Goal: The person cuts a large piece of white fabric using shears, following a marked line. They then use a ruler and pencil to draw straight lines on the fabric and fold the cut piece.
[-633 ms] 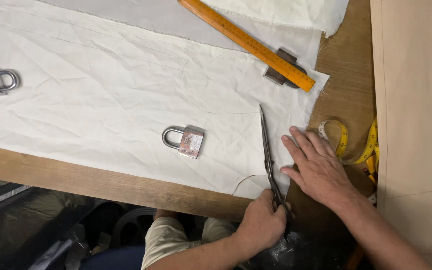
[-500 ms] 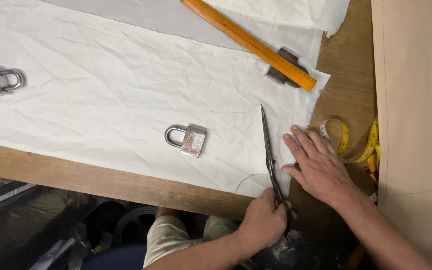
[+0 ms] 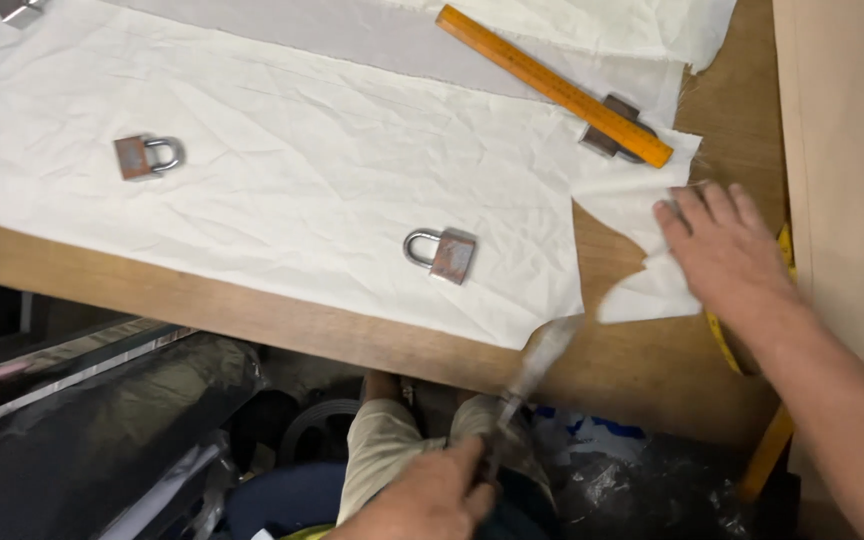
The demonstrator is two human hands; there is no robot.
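My left hand (image 3: 432,495) is low in the view, below the table edge, closed on the handles of a pair of scissors (image 3: 542,355). Their blurred blades point up at the front edge of the white cloth (image 3: 302,190). A cut runs up through the cloth, showing bare wood. My right hand (image 3: 722,250) lies flat, fingers spread, on the severed cloth piece (image 3: 642,290) to the right of the cut. A padlock (image 3: 442,253) rests on the cloth just left of the cut.
A second padlock (image 3: 147,156) sits at the left of the cloth. An orange ruler (image 3: 552,85) lies diagonally at the top, over a third padlock (image 3: 612,135). A yellow measuring tape (image 3: 717,335) shows under my right wrist. Brown sheet material (image 3: 842,150) covers the right side of the wooden table (image 3: 202,300).
The scissors have come back out of the cloth to the table's front edge. The cut has opened, and my right hand has shifted up and right with the severed piece.
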